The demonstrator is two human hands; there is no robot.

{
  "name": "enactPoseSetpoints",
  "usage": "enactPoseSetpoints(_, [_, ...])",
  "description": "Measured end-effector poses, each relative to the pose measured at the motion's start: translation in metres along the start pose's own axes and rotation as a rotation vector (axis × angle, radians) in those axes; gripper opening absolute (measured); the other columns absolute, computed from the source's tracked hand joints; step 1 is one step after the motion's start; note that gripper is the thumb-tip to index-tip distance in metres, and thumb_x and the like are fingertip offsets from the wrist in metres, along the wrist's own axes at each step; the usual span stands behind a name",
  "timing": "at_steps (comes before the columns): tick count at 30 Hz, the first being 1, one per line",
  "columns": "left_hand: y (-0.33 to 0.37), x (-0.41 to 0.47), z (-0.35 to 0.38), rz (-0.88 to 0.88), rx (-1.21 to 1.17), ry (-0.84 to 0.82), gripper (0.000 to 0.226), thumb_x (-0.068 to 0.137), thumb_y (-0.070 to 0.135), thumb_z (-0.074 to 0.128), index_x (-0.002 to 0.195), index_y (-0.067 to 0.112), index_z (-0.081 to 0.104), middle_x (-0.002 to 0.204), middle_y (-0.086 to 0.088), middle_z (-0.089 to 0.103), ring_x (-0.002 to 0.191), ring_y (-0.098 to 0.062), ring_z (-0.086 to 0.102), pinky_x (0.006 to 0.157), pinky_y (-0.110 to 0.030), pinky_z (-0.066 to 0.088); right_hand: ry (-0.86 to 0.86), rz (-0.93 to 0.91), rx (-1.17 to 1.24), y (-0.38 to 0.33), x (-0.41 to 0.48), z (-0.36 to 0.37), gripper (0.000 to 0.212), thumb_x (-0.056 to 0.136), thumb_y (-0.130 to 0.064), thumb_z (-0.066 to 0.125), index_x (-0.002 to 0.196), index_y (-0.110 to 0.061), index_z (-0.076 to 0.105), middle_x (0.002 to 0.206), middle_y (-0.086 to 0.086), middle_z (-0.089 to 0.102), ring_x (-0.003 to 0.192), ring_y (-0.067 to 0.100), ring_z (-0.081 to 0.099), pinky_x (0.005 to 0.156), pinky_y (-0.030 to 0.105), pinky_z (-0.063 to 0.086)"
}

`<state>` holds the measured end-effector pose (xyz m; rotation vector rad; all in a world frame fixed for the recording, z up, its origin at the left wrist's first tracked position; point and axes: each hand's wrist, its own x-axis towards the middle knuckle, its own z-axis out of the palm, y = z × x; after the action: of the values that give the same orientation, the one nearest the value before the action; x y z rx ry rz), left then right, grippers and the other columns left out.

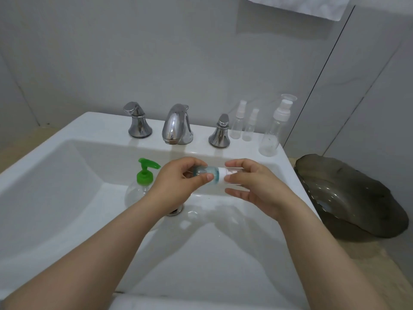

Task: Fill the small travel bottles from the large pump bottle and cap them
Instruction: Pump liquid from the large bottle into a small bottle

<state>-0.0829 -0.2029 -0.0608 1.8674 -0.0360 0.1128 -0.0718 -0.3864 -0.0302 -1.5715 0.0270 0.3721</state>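
- Head view: a small clear travel bottle [206,173], partly filled with teal liquid, lies on its side in the air above the white ceramic sink [67,175], held between both hands.
- The left hand [178,182] has its grip closed round the bottle's base end, with the thumb in front and the fingers curled behind.
- The right hand [252,186] pinches the clear cap [234,172], beside the bottle's white collar, between thumb and forefinger. Its lower fingers stretch out beneath.
- A large clear pump bottle with a green pump head [144,175] stands upright in the basin, just left of the left wrist and partly hidden by it.
- A chrome tap [177,125] sits on the sink's back ledge between two chrome handles [136,121].
- To the right of them on the ledge stand two slim clear spray bottles [238,124] and a taller clear pump-top bottle [276,130]. All three look empty.
- A dark smoked-glass shell-shaped dish [348,193] rests on the beige worktop [380,265] to the right of the sink.
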Motion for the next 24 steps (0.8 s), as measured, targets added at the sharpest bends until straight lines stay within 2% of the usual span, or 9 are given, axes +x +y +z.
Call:
enactPoseSetpoints(2, [-0.001,0.0,0.0,0.0,0.012,-0.01,0.015,0.085,0.021,0.078,0.097,0.025,0.072,0.098,-0.007,0.073,0.092,-0.031,0.067,0.089,-0.05,0.055,-0.002,0.034,-0.001,0.001,0.001,0.001,0.032,0.087,-0.027,0.07,0.113,-0.01,0.062,0.109,0.008,0.066,0.094,0.022,0.067,0.079,0.032,0.059])
enactPoseSetpoints(5, [-0.001,-0.001,0.0,-0.002,0.022,-0.015,0.014,0.085,0.02,0.078,0.097,0.026,0.072,0.099,-0.008,0.073,0.094,-0.033,0.066,0.089,-0.049,0.055,0.092,0.07,-0.226,0.003,0.0,0.004,0.042,0.091,-0.048,0.057,0.104,-0.009,0.065,0.091,0.01,0.07,0.069,0.019,0.067,0.063,0.026,0.059])
enactPoseSetpoints(7, [0.0,-0.001,0.0,-0.008,0.024,-0.008,0.014,0.085,0.021,0.078,0.093,0.029,0.07,0.098,-0.008,0.073,0.094,-0.033,0.066,0.089,-0.049,0.055,0.075,0.055,-0.219,0.004,0.001,0.002,0.033,0.095,-0.039,0.056,0.102,-0.007,0.065,0.086,0.01,0.068,0.063,0.015,0.063,0.057,0.022,0.055])
enactPoseSetpoints(9, [0.0,-0.001,0.0,-0.018,0.015,0.0,0.012,0.085,0.021,0.077,0.094,0.027,0.071,0.098,-0.008,0.073,0.094,-0.033,0.067,0.089,-0.05,0.056,0.025,0.026,-0.122,0.002,0.002,-0.002,0.015,0.092,-0.018,0.063,0.104,-0.009,0.064,0.097,0.008,0.065,0.073,0.014,0.065,0.061,0.022,0.055])
enactPoseSetpoints(11, [0.001,-0.002,0.0,-0.029,0.0,-0.005,0.012,0.086,0.021,0.077,0.097,0.023,0.072,0.099,-0.009,0.073,0.095,-0.034,0.067,0.09,-0.05,0.056,-0.016,0.012,0.004,-0.001,0.003,-0.004,0.025,0.086,-0.006,0.067,0.111,-0.01,0.062,0.105,0.008,0.063,0.084,0.016,0.065,0.07,0.026,0.058])
enactPoseSetpoints(13, [0.001,-0.003,0.001,-0.03,0.0,-0.024,0.011,0.086,0.021,0.077,0.096,0.025,0.072,0.099,-0.009,0.073,0.095,-0.034,0.066,0.09,-0.05,0.055,-0.026,0.026,0.04,-0.001,0.003,-0.002,0.03,0.087,-0.019,0.069,0.114,-0.009,0.061,0.105,0.009,0.066,0.085,0.019,0.067,0.073,0.028,0.058])
enactPoseSetpoints(16, [0.0,-0.003,0.003,-0.029,0.005,-0.046,0.013,0.086,0.022,0.077,0.097,0.024,0.072,0.1,-0.012,0.072,0.091,-0.035,0.065,0.09,-0.05,0.055,0.049,0.099,-0.12,0.0,0.002,0.0,0.036,0.092,-0.041,0.059,0.104,-0.007,0.065,0.089,0.009,0.068,0.07,0.018,0.068,0.066,0.025,0.058])
enactPoseSetpoints(18, [0.0,-0.003,0.003,-0.034,0.007,-0.044,0.012,0.086,0.021,0.077,0.096,0.025,0.071,0.101,-0.016,0.071,0.08,-0.029,0.062,0.089,-0.049,0.054,0.046,0.105,-0.146,0.002,0.003,-0.003,0.034,0.094,-0.036,0.058,0.102,-0.004,0.067,0.085,0.009,0.067,0.063,0.014,0.063,0.062,0.022,0.056])
enactPoseSetpoints(24, [-0.001,-0.001,0.001,-0.114,-0.052,-0.007,0.021,0.092,0.03,0.069,0.093,0.008,0.071,0.098,-0.019,0.071,0.077,-0.023,0.064,0.08,-0.042,0.058,0.02,-0.003,0.079,-0.002,0.002,-0.013,0.02,0.085,0.003,0.065,0.104,-0.004,0.064,0.102,0.011,0.064,0.085,0.02,0.065,0.075,0.024,0.059])
